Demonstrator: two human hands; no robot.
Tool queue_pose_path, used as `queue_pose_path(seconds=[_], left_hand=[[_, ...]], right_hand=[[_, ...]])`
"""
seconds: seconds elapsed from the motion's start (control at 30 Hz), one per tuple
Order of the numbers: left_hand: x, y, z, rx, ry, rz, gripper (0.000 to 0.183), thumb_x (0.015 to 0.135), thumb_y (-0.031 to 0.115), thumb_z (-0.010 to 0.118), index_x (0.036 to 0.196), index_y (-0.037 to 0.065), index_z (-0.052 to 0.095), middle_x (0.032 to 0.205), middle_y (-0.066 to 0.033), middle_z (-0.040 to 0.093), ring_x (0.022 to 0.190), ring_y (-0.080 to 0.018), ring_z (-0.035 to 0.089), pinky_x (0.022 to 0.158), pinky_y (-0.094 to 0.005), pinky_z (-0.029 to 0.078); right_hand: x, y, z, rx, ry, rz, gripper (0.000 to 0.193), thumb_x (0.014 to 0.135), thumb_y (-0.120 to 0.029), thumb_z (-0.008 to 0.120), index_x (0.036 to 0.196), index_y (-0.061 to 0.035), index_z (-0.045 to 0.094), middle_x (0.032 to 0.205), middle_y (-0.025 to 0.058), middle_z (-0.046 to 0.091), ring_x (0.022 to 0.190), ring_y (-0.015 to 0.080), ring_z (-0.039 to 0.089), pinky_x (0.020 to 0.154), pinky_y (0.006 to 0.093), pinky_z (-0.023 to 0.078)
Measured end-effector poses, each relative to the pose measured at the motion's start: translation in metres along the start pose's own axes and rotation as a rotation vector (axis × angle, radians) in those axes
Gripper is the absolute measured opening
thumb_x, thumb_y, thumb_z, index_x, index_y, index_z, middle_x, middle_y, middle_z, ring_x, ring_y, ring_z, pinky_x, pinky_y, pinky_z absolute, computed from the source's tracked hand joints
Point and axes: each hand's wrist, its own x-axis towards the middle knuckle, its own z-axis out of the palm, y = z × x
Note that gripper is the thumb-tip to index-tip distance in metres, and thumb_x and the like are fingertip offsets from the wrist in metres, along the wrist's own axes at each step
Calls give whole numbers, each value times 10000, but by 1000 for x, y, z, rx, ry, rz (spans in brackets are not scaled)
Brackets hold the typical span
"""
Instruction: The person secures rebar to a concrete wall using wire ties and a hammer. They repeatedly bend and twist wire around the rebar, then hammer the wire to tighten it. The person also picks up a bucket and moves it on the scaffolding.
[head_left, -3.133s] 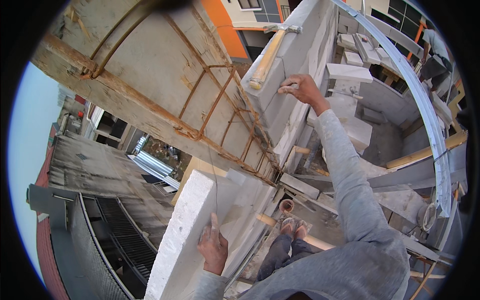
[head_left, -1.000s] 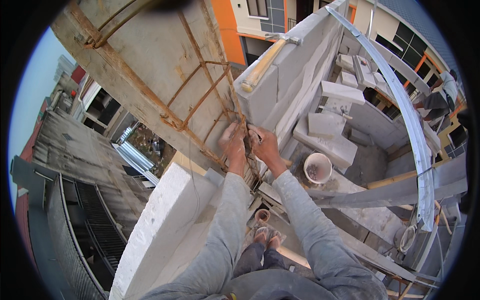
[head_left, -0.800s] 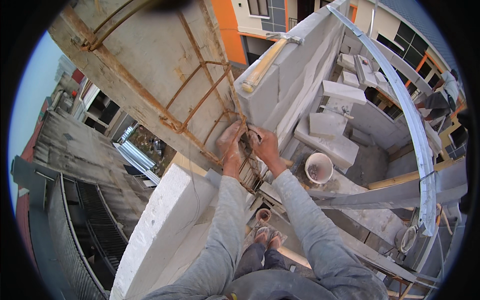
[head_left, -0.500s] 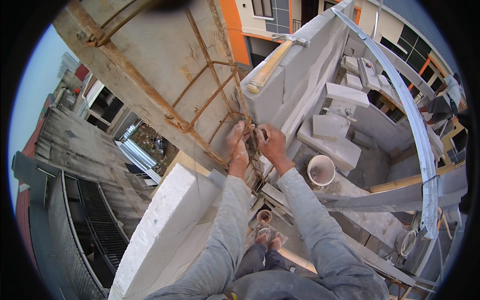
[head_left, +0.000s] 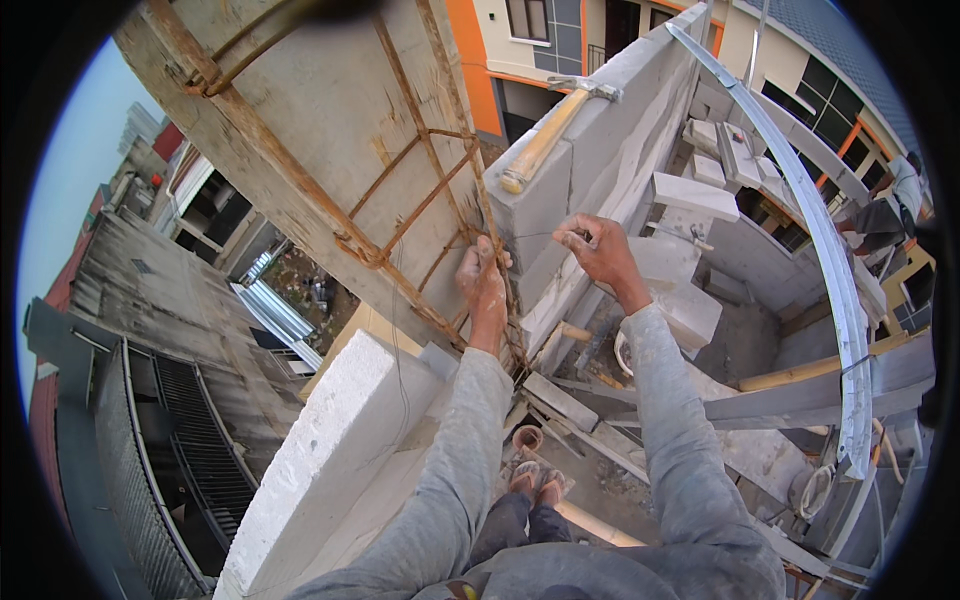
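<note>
My right hand (head_left: 606, 258) is raised off the rusty rebar cage (head_left: 418, 215), thumb and fingertips pinched together on a thin tie wire (head_left: 540, 235). The wire runs leftward toward the cage corner. At that corner my left hand (head_left: 483, 288) is closed around an upright rebar; the inner side of its grip is hidden. The cage's bars and square ties stand against a board (head_left: 300, 120) with a worn, stained face. Just past my hands is the end of a grey block wall (head_left: 535, 215), and a claw hammer (head_left: 545, 140) with a wooden handle lies on its top.
A white block wall (head_left: 310, 450) stands at lower left, beside a drop to roofs. Loose blocks (head_left: 690, 195) lie to the right. A bent metal channel (head_left: 800, 170) arcs across the right side. A small bucket (head_left: 527, 438) stands near my feet. Another person (head_left: 893, 205) is at far right.
My right hand has moved away from the cage, up and to the right, drawing the wire out. My left hand stays at the cage corner.
</note>
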Motion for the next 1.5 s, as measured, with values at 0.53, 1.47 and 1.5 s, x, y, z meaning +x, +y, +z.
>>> queue_pose_path(seconds=[0.53,1.47,1.5], left_hand=[[-28,9,-7,185,139,107,361,995,320,647,961,-35,703,803,-11,650,740,-103,552,705,-277,452],[18,30,110,-222,-232,-490,500,989,127,577,1391,-136,438,1430,-255,472,1345,-387,470,1103,-438,436],[21,28,112,-329,-289,-470,500,1008,133,538,1422,-117,412,1486,-258,426,1412,-391,400,1151,-450,384]], right_hand=[[41,33,7,39,-25,116,174,913,-186,708,1021,-59,759,910,60,751,785,136,641,745,302,520],[48,60,9,-139,214,219,531,815,-492,775,1220,-151,730,1069,123,752,945,310,712,844,393,558],[35,58,15,-198,300,226,565,850,-432,755,1313,-127,649,1096,123,743,975,295,709,855,387,550]])
